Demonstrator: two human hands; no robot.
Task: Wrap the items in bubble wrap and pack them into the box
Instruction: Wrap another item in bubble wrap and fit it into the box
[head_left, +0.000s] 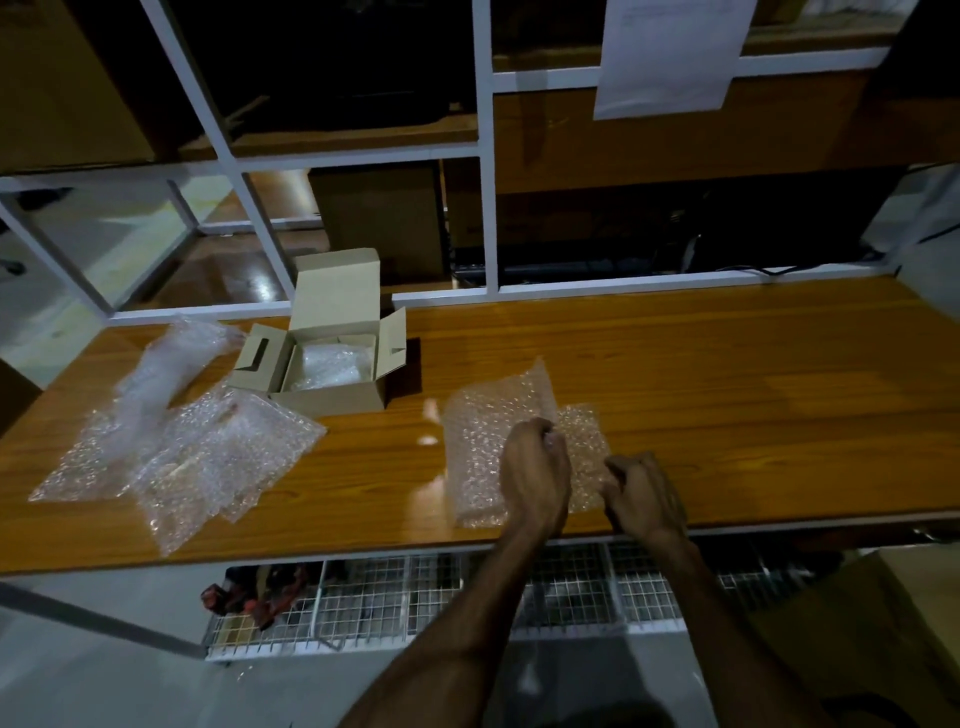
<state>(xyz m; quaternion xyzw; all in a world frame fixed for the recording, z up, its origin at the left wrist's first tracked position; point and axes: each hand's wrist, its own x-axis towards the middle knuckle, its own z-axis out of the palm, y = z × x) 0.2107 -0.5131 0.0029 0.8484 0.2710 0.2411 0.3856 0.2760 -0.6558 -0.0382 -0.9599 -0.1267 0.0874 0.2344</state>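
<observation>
I worked on an orange-brown wood-grain table (675, 364). The bubble wrap (483, 431) was clear with a dotted bubble pattern; the box (332, 400) was plain tan cardboard. The shelf frame (485, 156) was white.

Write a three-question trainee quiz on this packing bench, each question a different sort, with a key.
1. True or false: the cardboard box has its lid open.
2. Which hand grips the bubble wrap sheet at its fold: (a) left hand, (b) right hand?
3. Fill in: the spare bubble wrap pile lies to the ____ of the box.

Key: 1 true; it already holds something bubble-wrapped. 2 a. 3 left.
</observation>
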